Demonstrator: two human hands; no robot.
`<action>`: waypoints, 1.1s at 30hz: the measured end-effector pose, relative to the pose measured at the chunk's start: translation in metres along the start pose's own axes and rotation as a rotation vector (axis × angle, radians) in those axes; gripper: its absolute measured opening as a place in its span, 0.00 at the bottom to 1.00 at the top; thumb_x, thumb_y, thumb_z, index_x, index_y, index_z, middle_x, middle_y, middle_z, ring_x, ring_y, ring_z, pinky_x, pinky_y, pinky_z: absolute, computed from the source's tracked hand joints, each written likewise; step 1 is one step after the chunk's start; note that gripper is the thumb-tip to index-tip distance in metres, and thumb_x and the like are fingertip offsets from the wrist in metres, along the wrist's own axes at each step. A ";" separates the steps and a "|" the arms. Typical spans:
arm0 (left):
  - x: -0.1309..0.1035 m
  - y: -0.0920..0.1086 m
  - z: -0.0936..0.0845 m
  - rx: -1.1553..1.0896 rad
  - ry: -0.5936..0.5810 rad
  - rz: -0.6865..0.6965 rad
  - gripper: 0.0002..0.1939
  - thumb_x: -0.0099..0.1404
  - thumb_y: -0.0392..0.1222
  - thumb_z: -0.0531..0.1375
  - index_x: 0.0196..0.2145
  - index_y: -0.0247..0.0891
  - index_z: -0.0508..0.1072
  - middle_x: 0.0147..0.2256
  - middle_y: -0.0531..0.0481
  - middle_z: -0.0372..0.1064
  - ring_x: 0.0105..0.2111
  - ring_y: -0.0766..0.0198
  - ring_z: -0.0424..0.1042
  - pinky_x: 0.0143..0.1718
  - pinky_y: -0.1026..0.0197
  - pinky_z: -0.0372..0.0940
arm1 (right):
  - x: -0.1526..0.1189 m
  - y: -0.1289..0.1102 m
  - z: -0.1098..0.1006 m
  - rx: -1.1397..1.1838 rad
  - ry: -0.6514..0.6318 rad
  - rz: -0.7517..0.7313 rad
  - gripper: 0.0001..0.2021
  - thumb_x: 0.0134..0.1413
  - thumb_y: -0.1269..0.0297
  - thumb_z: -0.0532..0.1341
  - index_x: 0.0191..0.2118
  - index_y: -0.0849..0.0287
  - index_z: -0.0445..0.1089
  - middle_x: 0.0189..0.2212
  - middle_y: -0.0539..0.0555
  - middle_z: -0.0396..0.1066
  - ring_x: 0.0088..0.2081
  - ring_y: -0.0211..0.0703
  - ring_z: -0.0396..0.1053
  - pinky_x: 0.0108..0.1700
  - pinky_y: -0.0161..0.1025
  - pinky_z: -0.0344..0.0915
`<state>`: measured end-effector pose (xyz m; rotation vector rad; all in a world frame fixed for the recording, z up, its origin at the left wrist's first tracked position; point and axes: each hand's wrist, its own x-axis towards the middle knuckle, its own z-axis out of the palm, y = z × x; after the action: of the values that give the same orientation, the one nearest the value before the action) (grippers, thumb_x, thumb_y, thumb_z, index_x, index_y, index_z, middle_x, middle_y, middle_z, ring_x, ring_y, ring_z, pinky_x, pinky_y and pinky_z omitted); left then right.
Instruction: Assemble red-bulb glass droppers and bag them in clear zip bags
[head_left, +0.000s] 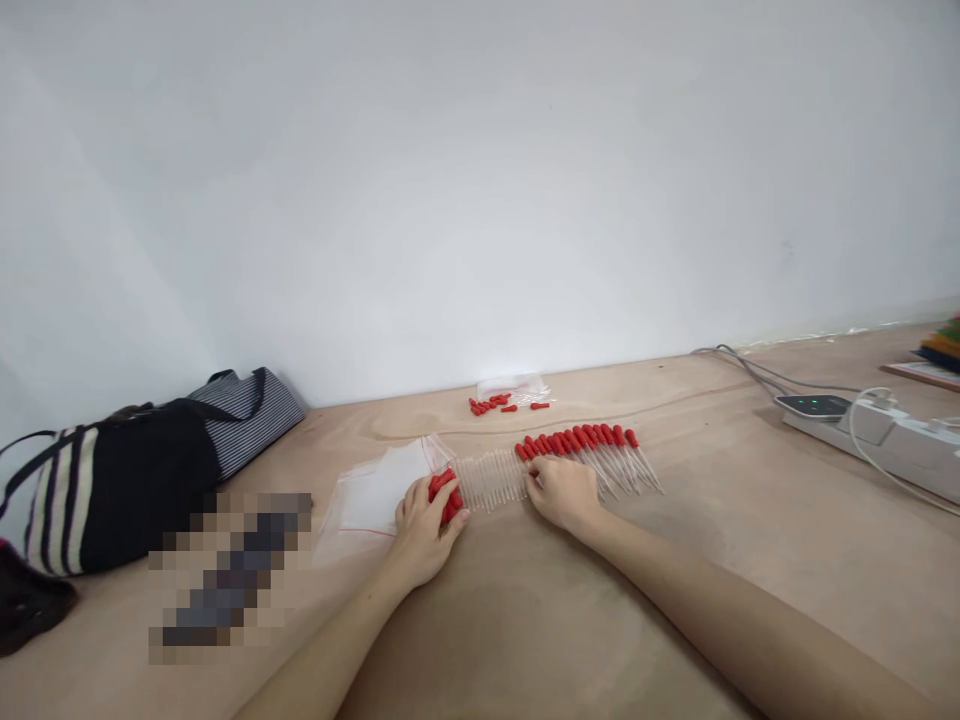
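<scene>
My left hand [429, 525] curls its fingers around a small heap of red rubber bulbs [448, 497]. Beside that heap lies a row of bare clear glass dropper tubes [487, 482], side by side on the table. At the right end of this row my right hand [564, 490] is closed, its thumb and fingertips pinched at a glass dropper tube that they mostly hide. Behind and to the right of that hand, several droppers with red bulbs [592, 437] lie in a slanted row, tips toward me. Some of their tubes are covered by the hand.
Clear zip bags [382, 488] lie left of my left hand. More red bulbs [491, 403] and a plastic bag [517, 386] lie near the wall. A black and striped bag [150, 470] stands left. At right are a white power strip [885, 435] with cables and a dark device [814, 405].
</scene>
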<state>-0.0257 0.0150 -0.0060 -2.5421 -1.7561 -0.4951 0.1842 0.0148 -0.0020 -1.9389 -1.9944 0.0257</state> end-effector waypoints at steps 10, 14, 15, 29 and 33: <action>-0.001 -0.004 -0.005 -0.049 0.037 -0.047 0.24 0.58 0.47 0.52 0.53 0.44 0.56 0.50 0.43 0.56 0.51 0.53 0.53 0.49 0.47 0.50 | 0.030 -0.017 -0.004 0.002 -0.150 0.193 0.13 0.47 0.64 0.54 0.36 0.63 0.70 0.36 0.64 0.71 0.37 0.49 0.69 0.34 0.39 0.59; -0.002 -0.010 -0.013 -0.092 0.073 -0.075 0.26 0.56 0.49 0.54 0.52 0.42 0.58 0.49 0.43 0.58 0.50 0.52 0.55 0.48 0.49 0.52 | 0.037 -0.018 -0.005 0.028 -0.190 0.212 0.12 0.46 0.62 0.55 0.36 0.62 0.70 0.34 0.63 0.71 0.36 0.47 0.69 0.33 0.38 0.60; -0.001 -0.011 -0.014 -0.103 0.086 -0.080 0.26 0.55 0.49 0.55 0.51 0.41 0.58 0.48 0.43 0.59 0.50 0.52 0.56 0.47 0.50 0.53 | 0.038 -0.017 -0.006 0.035 -0.193 0.215 0.12 0.46 0.61 0.55 0.35 0.62 0.70 0.34 0.62 0.71 0.36 0.47 0.70 0.33 0.38 0.59; 0.009 -0.014 -0.010 -0.233 0.169 -0.199 0.11 0.55 0.43 0.54 0.35 0.35 0.69 0.36 0.46 0.70 0.38 0.58 0.69 0.38 0.58 0.62 | -0.029 0.039 -0.023 0.258 0.078 0.104 0.10 0.47 0.57 0.54 0.27 0.55 0.68 0.20 0.48 0.68 0.24 0.36 0.64 0.25 0.32 0.49; 0.009 -0.013 -0.012 -0.260 0.205 -0.230 0.14 0.51 0.48 0.57 0.31 0.34 0.69 0.34 0.45 0.70 0.37 0.56 0.68 0.37 0.57 0.62 | -0.046 0.049 -0.020 0.291 0.081 0.087 0.09 0.47 0.58 0.54 0.26 0.56 0.68 0.19 0.47 0.67 0.22 0.35 0.63 0.24 0.32 0.49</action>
<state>-0.0376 0.0259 0.0053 -2.3404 -2.0308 -1.0155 0.2370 -0.0317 -0.0069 -1.8069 -1.7443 0.2414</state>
